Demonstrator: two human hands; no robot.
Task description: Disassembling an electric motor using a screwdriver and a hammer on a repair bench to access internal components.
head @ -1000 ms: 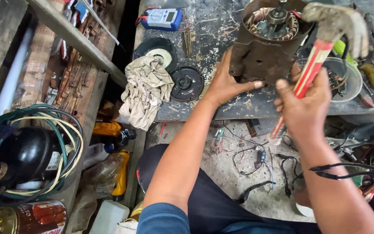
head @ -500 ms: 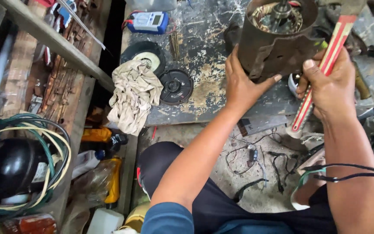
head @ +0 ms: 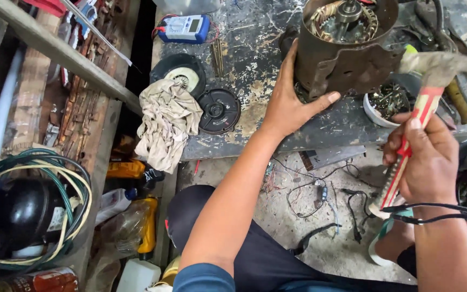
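**Motor housing steadied, hammer gripped**

Nearest, below the motor housing (head: 347, 54): dark-trousered legs, loose black wires (head: 320, 200) on the floor. Right of these, right hand (head: 428, 162), fingers closed round the red-and-cream handle of a hammer (head: 414, 124), its blurred head just right of the housing. Left hand (head: 293, 97) spread open against the housing's left side, thumb under its lower edge. Housing upright on the scarred tabletop (head: 255, 43), copper windings showing in its open top. Just right of it, a white bowl (head: 379, 111) of small metal parts. Well left of it, a black disc (head: 220, 111), a crumpled rag (head: 166, 124), a round black-and-white part (head: 182, 78). Farther, upper left of the housing, a blue multimeter (head: 185, 27).
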